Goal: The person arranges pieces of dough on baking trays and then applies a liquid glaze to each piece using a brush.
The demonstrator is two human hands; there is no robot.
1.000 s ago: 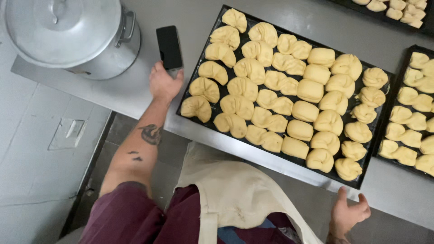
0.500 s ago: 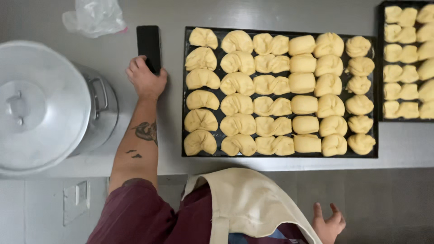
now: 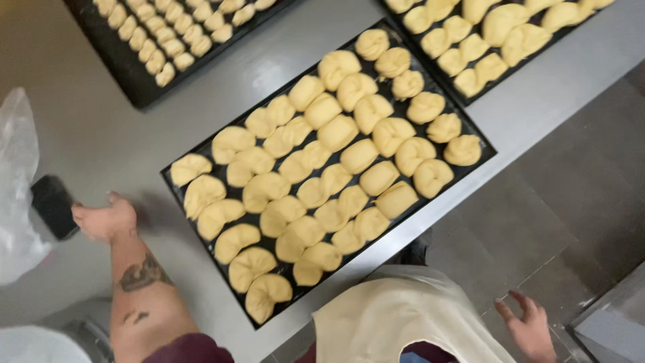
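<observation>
My left hand rests on the steel table, fingers curled, touching the edge of a black phone that lies flat to its left. Just right of the hand sits a black baking tray filled with several rows of pale yellow shaped dough rolls. My right hand hangs below the table edge over the floor, fingers spread, holding nothing. A cream apron covers my front.
Two more black trays of dough pieces stand at the back: one at the top left, one at the top right. A crumpled clear plastic bag lies at the far left. A metal pot's rim shows at the bottom left.
The view has swung and turned clockwise; the pot has slid almost out of sight. My left hand has slipped from on the phone to beside it. My right hand stays low.
</observation>
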